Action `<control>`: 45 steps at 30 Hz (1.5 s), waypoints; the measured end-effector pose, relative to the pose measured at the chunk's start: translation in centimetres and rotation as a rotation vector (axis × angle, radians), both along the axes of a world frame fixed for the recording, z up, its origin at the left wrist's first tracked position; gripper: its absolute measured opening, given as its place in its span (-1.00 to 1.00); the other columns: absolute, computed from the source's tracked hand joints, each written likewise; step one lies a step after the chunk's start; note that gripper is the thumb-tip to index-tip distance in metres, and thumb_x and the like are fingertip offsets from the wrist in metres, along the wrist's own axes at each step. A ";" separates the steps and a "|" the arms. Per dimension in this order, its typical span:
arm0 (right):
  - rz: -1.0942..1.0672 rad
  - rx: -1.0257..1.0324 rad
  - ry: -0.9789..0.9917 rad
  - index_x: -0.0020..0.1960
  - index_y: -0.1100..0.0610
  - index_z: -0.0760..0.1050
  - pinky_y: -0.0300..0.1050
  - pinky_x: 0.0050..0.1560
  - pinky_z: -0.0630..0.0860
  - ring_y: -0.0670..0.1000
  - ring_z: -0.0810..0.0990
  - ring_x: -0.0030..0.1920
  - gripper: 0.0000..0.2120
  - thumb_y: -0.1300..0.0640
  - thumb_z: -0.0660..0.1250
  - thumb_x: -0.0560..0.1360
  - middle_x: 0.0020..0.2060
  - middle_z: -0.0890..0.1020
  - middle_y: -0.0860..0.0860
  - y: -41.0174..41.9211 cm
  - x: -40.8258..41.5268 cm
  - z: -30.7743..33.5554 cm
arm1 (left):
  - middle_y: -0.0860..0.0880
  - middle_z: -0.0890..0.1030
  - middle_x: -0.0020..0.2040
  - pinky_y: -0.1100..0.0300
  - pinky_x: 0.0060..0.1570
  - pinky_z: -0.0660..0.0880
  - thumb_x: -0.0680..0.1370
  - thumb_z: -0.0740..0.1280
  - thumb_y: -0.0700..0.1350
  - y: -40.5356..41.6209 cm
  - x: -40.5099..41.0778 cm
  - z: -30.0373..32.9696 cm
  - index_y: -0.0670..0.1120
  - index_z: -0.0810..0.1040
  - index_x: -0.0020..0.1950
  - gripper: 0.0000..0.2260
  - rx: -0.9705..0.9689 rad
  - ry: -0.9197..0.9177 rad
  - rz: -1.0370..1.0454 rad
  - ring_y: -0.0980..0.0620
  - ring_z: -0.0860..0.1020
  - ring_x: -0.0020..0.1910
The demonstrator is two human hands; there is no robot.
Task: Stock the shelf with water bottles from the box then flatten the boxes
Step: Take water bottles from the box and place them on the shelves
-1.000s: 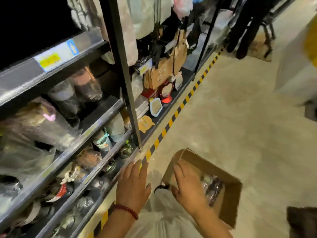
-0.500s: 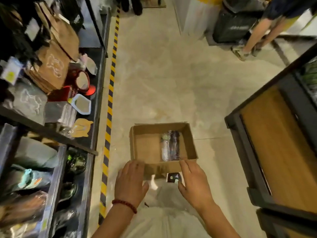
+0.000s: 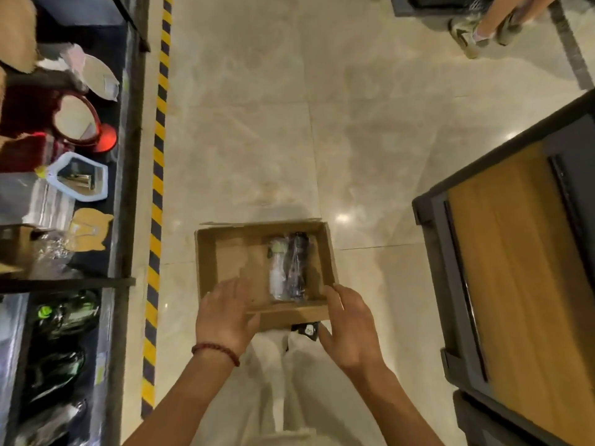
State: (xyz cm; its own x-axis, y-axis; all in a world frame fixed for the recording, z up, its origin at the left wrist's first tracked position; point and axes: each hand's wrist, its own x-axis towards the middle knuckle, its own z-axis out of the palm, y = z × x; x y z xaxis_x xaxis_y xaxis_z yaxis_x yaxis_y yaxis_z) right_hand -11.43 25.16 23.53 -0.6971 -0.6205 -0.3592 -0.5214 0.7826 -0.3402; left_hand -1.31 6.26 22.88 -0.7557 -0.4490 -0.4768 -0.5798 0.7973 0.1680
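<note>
**Open box on floor, two bottles inside, both hands at its near edge**

Cardboard box (image 3: 231,252) — shallow, rectangular, matte brown, top open — sits on glossy pale tile floor (image 3: 354,123); two water bottles (image 3: 288,267), film-wrapped, one clear and one dark, lie side by side against its right wall. Left hand (image 3: 225,317), beaded bracelet (image 3: 215,349) at the wrist, hovers flat over the near-left corner, fingers straight, gripping nothing; right hand (image 3: 351,326) — fingers extended, relaxed — is at the near-right corner; contact cannot be told. Dark metal shelf (image 3: 125,194) stands left, beside striped floor tape (image 3: 157,175).
</note>
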 end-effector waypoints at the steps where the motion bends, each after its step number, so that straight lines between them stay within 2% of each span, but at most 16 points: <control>1: 0.013 0.005 -0.003 0.18 0.20 0.52 0.04 -0.06 0.60 0.19 0.62 -0.01 -0.37 0.12 0.57 0.14 0.04 0.62 0.16 -0.4 -1.8 -1.6 | -0.11 0.58 0.12 0.02 0.02 0.51 0.30 0.52 0.00 -0.4 -1.3 -1.4 -0.10 0.48 0.32 -0.39 -0.002 -0.015 0.008 -0.14 0.55 0.08; 4: 0.005 0.003 -0.027 0.11 0.23 0.54 -0.03 -0.12 0.58 0.16 0.62 -0.09 -0.47 0.17 0.56 0.18 -0.03 0.63 0.14 -1.7 -6.5 -7.2 | -0.12 0.52 0.24 0.04 0.16 0.44 0.40 0.45 0.01 -2.0 -4.6 -6.8 -0.11 0.40 0.38 -0.41 -0.013 -0.064 0.042 -0.14 0.49 0.19; 6: 0.004 -0.016 -0.033 0.07 0.24 0.54 -0.06 -0.15 0.58 0.15 0.60 -0.13 -0.52 0.22 0.56 0.18 -0.07 0.62 0.14 -2.4 -9.0 -11.7 | -0.20 0.56 0.18 -0.01 0.07 0.53 0.30 0.56 -0.05 -3.1 -6.3 -11.0 -0.19 0.46 0.32 -0.36 0.014 -0.092 0.041 -0.21 0.55 0.11; 8: 0.017 0.011 -0.095 0.17 0.22 0.49 -0.03 0.01 0.57 0.16 0.56 0.01 -0.52 0.21 0.52 0.29 0.05 0.58 0.13 -3.3 -10.8 -16.1 | -0.21 0.59 0.10 -0.04 -0.05 0.57 0.26 0.58 -0.06 -4.0 -7.4 -16.2 -0.19 0.48 0.28 -0.36 0.046 -0.119 0.073 -0.22 0.57 0.02; 10: 0.013 0.055 -0.191 0.31 0.11 0.36 -0.13 0.18 0.41 0.07 0.44 0.19 -0.55 0.12 0.39 0.46 0.22 0.47 0.04 -4.0 -12.0 -21.1 | -0.12 0.53 0.21 0.00 0.07 0.51 0.43 0.44 0.00 -4.5 -8.7 -21.3 -0.09 0.36 0.38 -0.43 0.089 -0.226 0.122 -0.14 0.51 0.13; 15: -0.168 0.005 -0.473 0.40 0.06 0.27 -0.22 0.23 0.32 0.03 0.40 0.29 -0.49 0.07 0.34 0.51 0.30 0.43 0.02 -5.5 -11.5 -33.7 | -0.11 0.39 0.37 0.07 0.22 0.41 0.44 0.44 0.00 -4.6 -10.2 -34.5 -0.06 0.21 0.47 -0.32 0.313 -0.280 0.362 -0.11 0.42 0.29; 18: -0.380 0.005 -0.670 0.41 0.11 0.28 -0.31 0.11 0.29 0.02 0.44 0.28 -0.46 0.09 0.39 0.50 0.27 0.47 0.02 -6.5 -10.6 -40.8 | -0.09 0.32 0.44 0.19 0.17 0.44 0.44 0.42 0.07 -3.7 -10.3 -41.9 -0.08 0.15 0.50 -0.26 0.415 -0.312 0.475 -0.07 0.46 0.25; 20: -0.518 0.001 -0.728 0.39 0.12 0.28 -0.18 0.17 0.38 0.06 0.46 0.26 -0.40 0.03 0.44 0.45 0.24 0.48 0.03 -7.2 -9.9 -45.5 | -0.07 0.30 0.46 0.34 0.07 0.46 0.42 0.45 0.03 -3.0 -10.3 -46.0 -0.09 0.13 0.51 -0.22 0.472 -0.284 0.563 -0.03 0.50 0.16; 22: -0.645 0.024 -0.739 0.42 0.12 0.22 0.01 0.27 0.42 0.13 0.41 0.31 -0.23 -0.09 0.49 0.36 0.29 0.44 0.07 -8.0 -9.2 -49.6 | -0.08 0.27 0.47 0.20 0.25 0.38 0.38 0.50 -0.02 -2.8 -10.2 -49.5 -0.10 0.08 0.52 -0.15 0.505 -0.251 0.686 -0.08 0.39 0.33; 25: -0.685 0.091 -0.797 0.56 0.11 -0.10 0.12 0.41 0.28 0.22 0.19 0.46 0.11 -0.21 0.51 0.29 0.46 0.21 0.15 -9.4 -8.5 -53.8 | -0.16 0.27 0.46 0.04 0.32 0.35 0.34 0.53 0.00 -3.0 -10.1 -53.8 -0.16 0.07 0.51 -0.09 0.523 -0.250 0.839 -0.14 0.30 0.40; 27: -0.732 0.090 -0.815 0.55 0.11 -0.22 0.09 0.43 0.24 0.23 0.12 0.48 0.21 -0.22 0.53 0.25 0.49 0.11 0.17 -10.0 -8.2 -55.7 | -0.18 0.37 0.38 -0.01 0.24 0.43 0.33 0.53 0.04 -2.9 -10.1 -55.7 -0.20 0.17 0.46 -0.15 0.562 -0.268 0.873 -0.16 0.38 0.33; 31: -0.864 -0.012 -0.804 0.53 0.08 -0.11 0.10 0.40 0.30 0.22 0.23 0.43 0.21 -0.19 0.59 0.17 0.45 0.20 0.16 -10.2 -8.0 -58.0 | -0.10 0.50 -0.01 0.02 0.00 0.50 0.34 0.52 0.01 -2.0 -10.7 -57.6 -0.20 0.40 0.07 -0.52 0.573 -0.253 0.841 -0.09 0.48 0.01; 36: -0.991 -0.150 -0.863 0.49 0.05 0.09 -0.06 0.33 0.34 0.11 0.38 0.37 0.04 -0.06 0.61 0.20 0.38 0.39 0.04 -9.4 -8.7 -58.4 | -0.19 0.37 0.39 0.12 0.07 0.40 0.30 0.55 -0.01 -1.8 -10.3 -57.5 -0.25 0.20 0.46 -0.13 0.681 -0.151 1.083 -0.17 0.40 0.30; 41: -0.959 -0.230 -0.929 0.38 0.00 0.28 0.07 0.24 0.49 0.02 0.56 0.16 -0.09 -0.03 0.64 0.13 0.16 0.58 -0.06 -8.9 -8.4 -54.8 | -0.19 0.29 0.45 0.04 0.25 0.33 0.27 0.56 -0.03 -1.8 -9.4 -53.5 -0.22 0.11 0.50 -0.06 0.752 -0.119 1.151 -0.16 0.31 0.39; 43: -0.950 -0.253 -0.948 0.33 0.00 0.32 0.05 0.21 0.51 -0.01 0.59 0.10 -0.18 0.03 0.63 0.17 0.09 0.60 -0.06 -8.9 -8.4 -52.3 | -0.16 0.33 0.44 0.10 0.22 0.32 0.12 0.57 0.09 -2.2 -9.0 -50.8 -0.19 0.12 0.50 0.08 0.815 -0.141 1.145 -0.13 0.33 0.39; 45: -0.947 -0.268 -0.958 0.31 0.00 0.33 -0.02 0.18 0.51 -0.05 0.60 0.05 -0.24 0.05 0.61 0.21 0.05 0.61 -0.07 -8.8 -8.4 -49.3 | -0.13 0.30 0.46 0.14 0.19 0.31 0.17 0.57 0.09 -2.6 -8.7 -47.6 -0.17 0.13 0.51 0.04 0.801 -0.110 1.125 -0.10 0.31 0.41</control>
